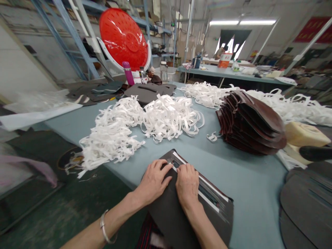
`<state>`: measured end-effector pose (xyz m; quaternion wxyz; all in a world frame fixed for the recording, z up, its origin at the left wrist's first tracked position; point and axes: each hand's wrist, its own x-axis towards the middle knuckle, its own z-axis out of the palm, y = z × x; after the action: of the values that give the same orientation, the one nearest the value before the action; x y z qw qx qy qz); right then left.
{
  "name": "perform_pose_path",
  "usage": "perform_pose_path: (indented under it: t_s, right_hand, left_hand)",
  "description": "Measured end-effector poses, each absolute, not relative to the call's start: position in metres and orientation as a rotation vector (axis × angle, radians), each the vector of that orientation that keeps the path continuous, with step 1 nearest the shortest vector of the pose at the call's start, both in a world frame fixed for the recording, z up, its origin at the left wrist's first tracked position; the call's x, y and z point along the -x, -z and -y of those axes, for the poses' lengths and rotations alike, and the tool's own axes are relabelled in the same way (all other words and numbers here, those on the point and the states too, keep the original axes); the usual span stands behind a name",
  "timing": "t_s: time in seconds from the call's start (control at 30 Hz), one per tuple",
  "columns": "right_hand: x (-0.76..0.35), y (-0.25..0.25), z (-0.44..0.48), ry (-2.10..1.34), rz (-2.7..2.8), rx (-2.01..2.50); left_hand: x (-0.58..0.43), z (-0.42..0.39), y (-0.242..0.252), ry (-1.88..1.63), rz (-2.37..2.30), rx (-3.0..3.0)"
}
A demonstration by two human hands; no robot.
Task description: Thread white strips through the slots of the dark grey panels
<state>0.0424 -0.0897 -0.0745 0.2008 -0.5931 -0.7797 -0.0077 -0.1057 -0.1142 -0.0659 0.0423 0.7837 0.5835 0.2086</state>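
A stack of dark flat leather-like pieces (178, 211) with white strips along a slot lies at the near edge of the grey-blue table (249, 186). My left hand (153, 180) rests on the top piece, fingers pressed at the end of a white strip (207, 183). Beside it, my right hand (187, 183) is curled with its fingertips pinching at the same strip end. What the fingers hold is too small to make out.
Heaps of peeled white strips (135, 128) lie across the table's middle and far right (298, 103). A fanned stack of brown pieces (251, 128) sits right of centre. More dark pieces (306, 204) lie at the right edge. A red fan (123, 38) and pink bottle (128, 73) stand behind.
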Motion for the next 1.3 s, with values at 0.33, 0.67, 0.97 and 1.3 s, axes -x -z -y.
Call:
perform_pose_path:
  t_s: [0.33, 0.67, 0.97, 1.3]
  right_hand:
    - [-0.017, 0.074, 0.073, -0.031, 2.223, 1.625]
    - [-0.021, 0.072, 0.076, -0.045, 2.326, 1.434]
    - [-0.032, 0.073, 0.084, -0.027, 2.351, 1.379]
    - [-0.158, 0.091, 0.139, -0.032, 2.334, 1.173]
  left_hand:
    - [0.108, 0.111, 0.075, -0.655, -1.879, -2.386]
    - [0.105, 0.114, 0.072, -0.629, -1.931, -2.349]
    - [0.105, 0.113, 0.068, -0.553, -1.965, -2.389]
    - [0.107, 0.115, 0.069, -0.619, -1.951, -2.362]
